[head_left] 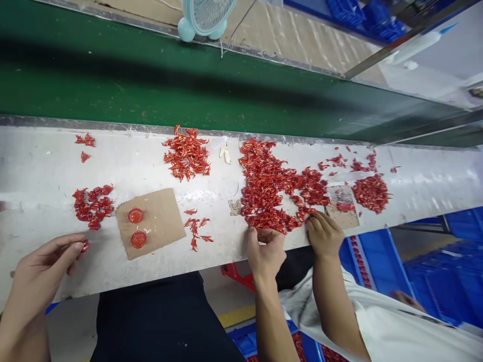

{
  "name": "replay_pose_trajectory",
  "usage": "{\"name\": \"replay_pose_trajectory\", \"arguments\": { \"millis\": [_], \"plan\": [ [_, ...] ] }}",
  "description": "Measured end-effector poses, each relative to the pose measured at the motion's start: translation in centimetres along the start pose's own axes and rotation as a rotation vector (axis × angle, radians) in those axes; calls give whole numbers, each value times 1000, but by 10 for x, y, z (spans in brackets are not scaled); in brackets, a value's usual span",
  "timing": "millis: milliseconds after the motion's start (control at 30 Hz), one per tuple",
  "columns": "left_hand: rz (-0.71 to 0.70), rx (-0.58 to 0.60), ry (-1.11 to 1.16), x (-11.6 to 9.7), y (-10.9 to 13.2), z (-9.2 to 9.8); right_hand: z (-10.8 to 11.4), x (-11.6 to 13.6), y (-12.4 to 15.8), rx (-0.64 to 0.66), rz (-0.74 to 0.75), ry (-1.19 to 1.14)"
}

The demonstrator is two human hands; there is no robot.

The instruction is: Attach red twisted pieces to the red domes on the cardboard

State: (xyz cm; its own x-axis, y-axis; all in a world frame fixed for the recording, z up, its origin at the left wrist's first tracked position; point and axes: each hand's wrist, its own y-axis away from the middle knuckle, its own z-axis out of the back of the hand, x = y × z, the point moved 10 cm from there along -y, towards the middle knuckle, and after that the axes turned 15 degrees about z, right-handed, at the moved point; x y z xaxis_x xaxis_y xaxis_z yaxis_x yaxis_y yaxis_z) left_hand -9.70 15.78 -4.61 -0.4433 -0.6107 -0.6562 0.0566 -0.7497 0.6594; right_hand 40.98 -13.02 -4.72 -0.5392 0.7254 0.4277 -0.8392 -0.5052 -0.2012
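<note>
Small curled red pieces (pixel 264 186) are lying in a large loose pile on the white desk (pixel 226 251), and smaller heaps are seen to the left and to the right of it. The pieces are judged to be very light and rather stiff, perhaps dried, and they could be scattered easily or be broken at their thin ends. It is thought that each piece is best taken by its thicker middle, between the fingertips, with only a soft pressure.

The left grip (pixel 266 254) is placed at the lower edge of the large pile, and its fingers are half curled and touch the pieces. The right grip (pixel 324 234) is placed just beside it, half closed, at the edge of the pile and near a small brown card (pixel 341 217). Whether any piece is pinched in either grip cannot be told, because the fingers cover this place.

Further left, another person's hand (pixel 45 271) is seen, and a red piece (pixel 85 245) is held at its fingertips. Two round red discs (pixel 135 215) are lying on a cardboard sheet (pixel 166 216) on the desk.
</note>
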Motion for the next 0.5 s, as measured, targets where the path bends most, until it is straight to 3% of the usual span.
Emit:
{"name": "replay_pose_trajectory", "arguments": {
  "millis": [167,233,367,433,500],
  "plan": [
    [130,174,326,15,1,-31,10,27,-5,-56,81,-48],
    [116,220,398,13,5,-46,-6,54,-6,83,202,-189],
    [39,350,389,-2,21,-79,-50,133,15,568,596,-384],
    [6,408,383,-8,29,-90,-57,156,22,665,713,-389],
    [-10,424,387,-10,34,-93,-60,165,22,674,731,-368]
  ]
}}
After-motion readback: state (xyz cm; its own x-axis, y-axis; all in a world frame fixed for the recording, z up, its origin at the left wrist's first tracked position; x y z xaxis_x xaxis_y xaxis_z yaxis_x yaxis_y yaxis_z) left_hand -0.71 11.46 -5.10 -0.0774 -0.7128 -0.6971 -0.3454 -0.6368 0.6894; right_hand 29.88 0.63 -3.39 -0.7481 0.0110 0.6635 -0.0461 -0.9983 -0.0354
